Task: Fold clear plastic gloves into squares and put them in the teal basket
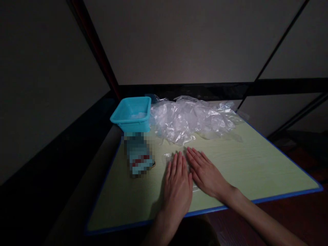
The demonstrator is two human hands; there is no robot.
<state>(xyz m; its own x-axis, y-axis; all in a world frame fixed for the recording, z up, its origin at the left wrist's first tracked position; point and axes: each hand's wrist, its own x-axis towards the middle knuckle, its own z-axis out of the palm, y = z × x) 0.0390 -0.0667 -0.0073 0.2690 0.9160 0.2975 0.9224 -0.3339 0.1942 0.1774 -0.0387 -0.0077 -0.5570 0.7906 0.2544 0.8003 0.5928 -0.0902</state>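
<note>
Both palms face down near the front of a pale green table (256, 164). My left hand (178, 184) lies flat with its fingers stretched forward. Beside it my right hand (205, 171) is flat too, its fingers angled to the left. Under and between the hands shows part of a clear plastic bag or sheet (167, 157); the hands cover most of it, and its exact kind cannot be made out. Past the fingertips lies a heap of crumpled clear plastic bags (189, 118).
A turquoise plastic basket (135, 126) stands at the back left, with something pale inside. Closer in is a phone-like object (139, 153), its screen blurred out. Blue edging (279, 194) runs round the table. Behind it rises a panelled wall (179, 44).
</note>
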